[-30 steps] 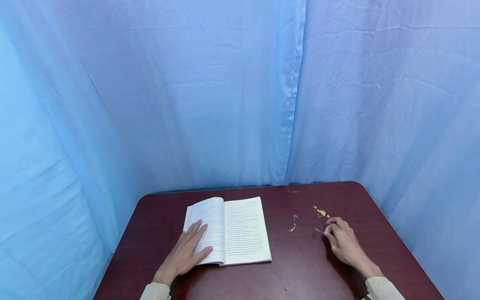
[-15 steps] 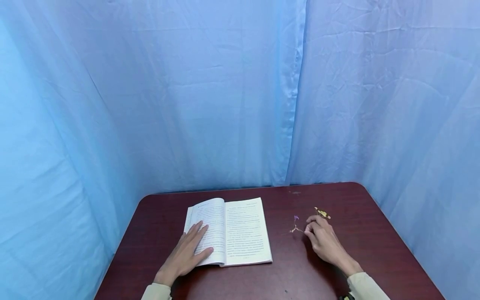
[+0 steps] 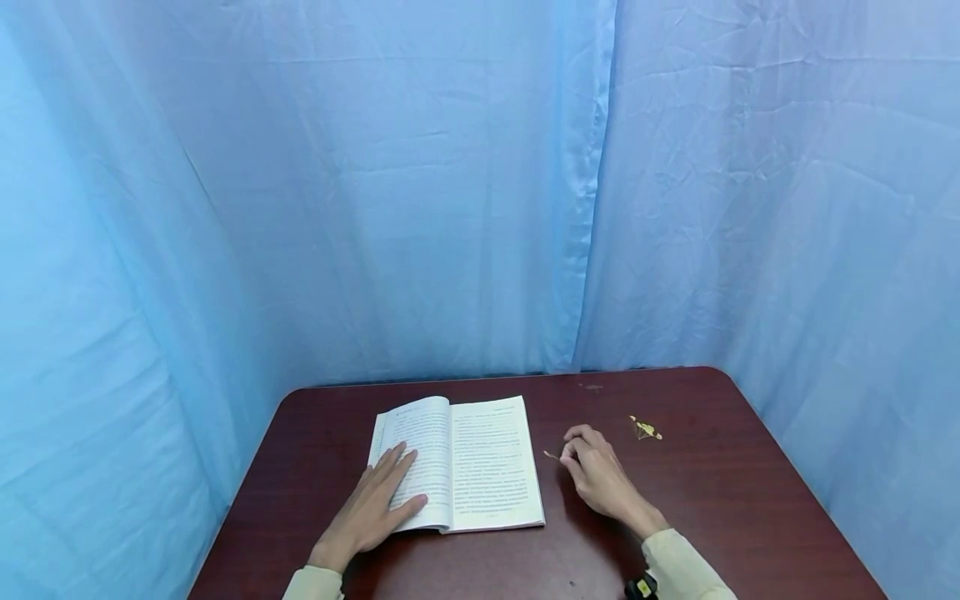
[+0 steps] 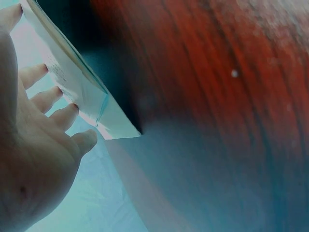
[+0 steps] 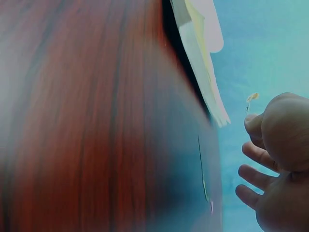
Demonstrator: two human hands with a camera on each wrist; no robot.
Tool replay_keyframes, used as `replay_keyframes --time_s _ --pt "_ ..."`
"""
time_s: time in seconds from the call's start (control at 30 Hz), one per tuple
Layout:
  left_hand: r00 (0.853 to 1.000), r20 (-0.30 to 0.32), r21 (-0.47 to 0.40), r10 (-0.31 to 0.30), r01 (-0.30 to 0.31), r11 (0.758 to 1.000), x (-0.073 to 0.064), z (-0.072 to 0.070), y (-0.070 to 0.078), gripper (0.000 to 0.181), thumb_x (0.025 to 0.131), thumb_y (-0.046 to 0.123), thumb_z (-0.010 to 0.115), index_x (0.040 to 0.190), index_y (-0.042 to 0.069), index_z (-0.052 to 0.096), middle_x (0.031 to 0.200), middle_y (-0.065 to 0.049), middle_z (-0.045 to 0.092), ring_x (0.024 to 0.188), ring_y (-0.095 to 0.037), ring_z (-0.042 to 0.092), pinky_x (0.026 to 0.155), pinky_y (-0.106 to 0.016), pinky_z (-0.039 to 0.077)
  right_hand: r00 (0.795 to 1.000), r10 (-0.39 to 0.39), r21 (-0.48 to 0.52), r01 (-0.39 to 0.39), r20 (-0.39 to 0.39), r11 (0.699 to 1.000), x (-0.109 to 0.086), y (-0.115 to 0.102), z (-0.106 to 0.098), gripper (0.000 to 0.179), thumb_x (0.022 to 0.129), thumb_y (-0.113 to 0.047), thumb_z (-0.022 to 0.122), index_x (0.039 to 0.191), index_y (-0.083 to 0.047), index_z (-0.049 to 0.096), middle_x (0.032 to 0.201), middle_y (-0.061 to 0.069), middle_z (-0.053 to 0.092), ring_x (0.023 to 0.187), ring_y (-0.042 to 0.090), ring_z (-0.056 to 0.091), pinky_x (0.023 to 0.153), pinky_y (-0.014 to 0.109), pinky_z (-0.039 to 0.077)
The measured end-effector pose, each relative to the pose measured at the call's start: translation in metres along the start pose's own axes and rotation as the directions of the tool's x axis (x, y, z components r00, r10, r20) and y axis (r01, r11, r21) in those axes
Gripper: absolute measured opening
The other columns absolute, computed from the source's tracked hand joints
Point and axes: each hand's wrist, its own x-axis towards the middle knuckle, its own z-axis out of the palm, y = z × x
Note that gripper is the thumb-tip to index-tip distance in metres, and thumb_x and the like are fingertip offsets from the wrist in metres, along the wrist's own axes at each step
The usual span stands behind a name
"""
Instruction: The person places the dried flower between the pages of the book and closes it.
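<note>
An open book (image 3: 491, 467) lies on the dark red table, printed pages facing up. My left hand (image 3: 369, 508) rests on its left page with fingers spread and straight; in the left wrist view the fingertips meet the paper. Just right of the book, my right hand (image 3: 603, 479) pinches a thin dried flower sprig (image 5: 252, 97) between thumb and forefinger. The sprig's small pale tip points left toward the right page. A second sprig with a purple flower (image 5: 211, 208) lies on the table beneath the right hand, hidden in the head view.
Yellow dried flowers (image 3: 647, 430) lie on the table to the right of my right hand. The table's (image 3: 750, 500) far edge meets a blue curtain (image 3: 420, 208) that hangs behind and on both sides. A dark band with a yellow patch (image 3: 642, 587) shows at the right sleeve.
My right hand has moved left with the pinched sprig, from beside the yellow flowers to near the book, now covering the purple flower. The left hand stays on the page.
</note>
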Motion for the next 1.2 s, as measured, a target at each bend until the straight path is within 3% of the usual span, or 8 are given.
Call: replay_keyframes --time_s 0.3,0.57,0.8,0.97,1.2 --pt "1.000 -0.001 0.000 -0.002 0.002 1.000 0.000 -0.001 0.000 0.086 0.108 0.065 0.065 0.176 0.017 0.043 0.188 -0.011 0.032 0.175 -0.041 0.029 0.139 -0.074 0.026 1.000 0.000 0.036 0.000 0.023 0.999 0.015 -0.022 0.019 0.024 0.105 -0.002 0.076 0.088 -0.015 0.066 0.128 0.013 0.070 0.117 0.031 0.066 0.100 0.054 0.055" --pt "1.000 -0.004 0.002 0.010 -0.010 1.000 0.002 0.000 0.001 0.086 0.108 0.064 0.065 0.176 0.016 0.043 0.188 -0.012 0.032 0.175 -0.041 0.030 0.138 -0.074 0.027 0.997 0.014 0.091 -0.021 0.078 0.996 0.026 -0.042 0.029 0.023 0.108 -0.003 0.072 0.088 -0.013 0.066 0.130 0.015 0.069 0.121 0.033 0.064 0.105 0.056 0.053" --pt "1.000 -0.002 0.007 0.010 -0.010 1.000 0.003 0.000 -0.001 0.086 0.108 0.065 0.064 0.176 0.017 0.043 0.188 -0.012 0.032 0.175 -0.041 0.030 0.138 -0.074 0.027 0.997 0.009 0.089 -0.015 0.075 0.996 0.036 -0.059 0.042 0.023 0.106 -0.004 0.075 0.087 -0.014 0.067 0.122 0.009 0.069 0.114 0.028 0.063 0.100 0.053 0.054" --pt "1.000 -0.002 0.007 0.006 -0.006 1.000 0.003 0.001 -0.003 0.086 0.108 0.065 0.064 0.176 0.017 0.043 0.187 -0.012 0.033 0.175 -0.041 0.030 0.138 -0.074 0.027 0.992 0.055 0.118 -0.068 0.112 0.991 0.044 -0.068 0.051 0.024 0.109 -0.006 0.073 0.087 -0.014 0.066 0.118 0.007 0.067 0.109 0.023 0.060 0.099 0.050 0.051" --pt "1.000 -0.005 0.006 0.004 -0.004 1.000 0.002 0.000 -0.003 0.086 0.108 0.065 0.064 0.176 0.016 0.043 0.187 -0.012 0.033 0.175 -0.041 0.030 0.138 -0.074 0.027 0.988 0.100 0.080 -0.110 0.118 0.991 0.052 -0.077 0.062 0.023 0.110 -0.009 0.072 0.088 -0.015 0.067 0.114 0.007 0.067 0.102 0.021 0.055 0.094 0.046 0.046"
